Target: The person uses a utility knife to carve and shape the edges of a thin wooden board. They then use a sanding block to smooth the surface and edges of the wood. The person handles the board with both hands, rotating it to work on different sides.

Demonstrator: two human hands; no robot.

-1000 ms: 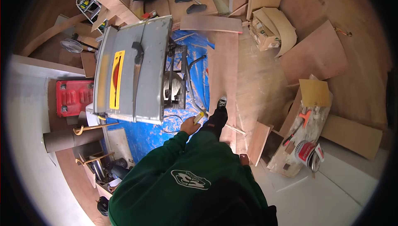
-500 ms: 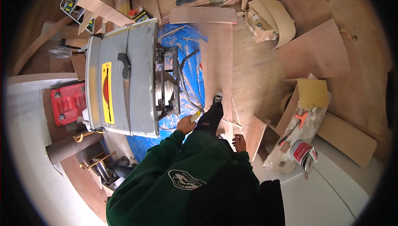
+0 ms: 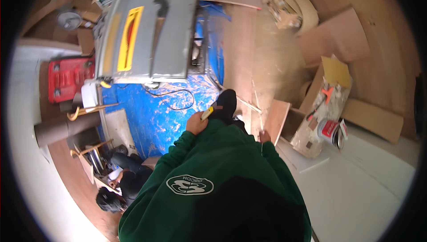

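Observation:
My left hand (image 3: 194,123) is closed around a small, long yellow tool (image 3: 207,113) in front of my body. Its exact kind does not show. My right hand (image 3: 265,136) hangs low on the other side, blurred, close to a reddish wooden board (image 3: 278,120). A thin pale strip (image 3: 256,100) runs up from near its fingers, and I cannot tell whether they grip it. Ahead on the left stands a grey table saw (image 3: 171,33), with a yellow insert (image 3: 130,40) around its blade slot and a black blade guard (image 3: 160,7).
A blue tarp (image 3: 155,122) strewn with sawdust and a cord lies below the saw. Another person (image 3: 126,182) crouches at lower left. A red dolly (image 3: 71,77) stands far left. At right are a dusty board (image 3: 318,128) with an orange-handled tool (image 3: 327,94) and a can (image 3: 328,130).
I have moved back, so the saw sits higher and more tarp shows. The crouching person has come more fully into view. My right hand has shifted up and right, beside the board.

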